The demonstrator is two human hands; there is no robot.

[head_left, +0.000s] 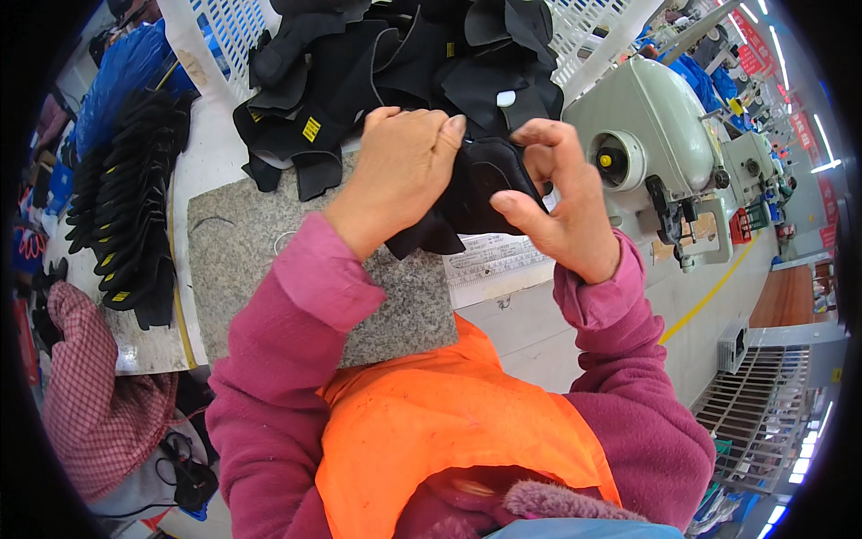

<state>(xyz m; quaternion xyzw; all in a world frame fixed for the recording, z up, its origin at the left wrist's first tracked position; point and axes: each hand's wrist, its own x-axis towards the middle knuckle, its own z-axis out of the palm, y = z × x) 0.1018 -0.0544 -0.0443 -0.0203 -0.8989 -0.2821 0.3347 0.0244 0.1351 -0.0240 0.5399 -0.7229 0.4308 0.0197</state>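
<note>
Above the near edge of the work surface, my left hand (395, 175) is closed on a black padded fabric piece (489, 175), its thumb pressed at the piece's upper left edge. My right hand (570, 198) curves round the right edge of the same piece, thumb over the face and bent fingers along the side. The piece has a rounded, stitched-looking panel; its underside is hidden. Beyond the hands, a heap of black fabric pieces (350, 76), some with yellow labels, spills from a white plastic crate (220, 49).
A grey speckled slab (242, 260) lies below my left forearm. To its left is a row of overlapping black pieces (126, 207). A pale green sewing machine (660, 117) stands close to my right hand. A checked cloth (99, 386) hangs at far left.
</note>
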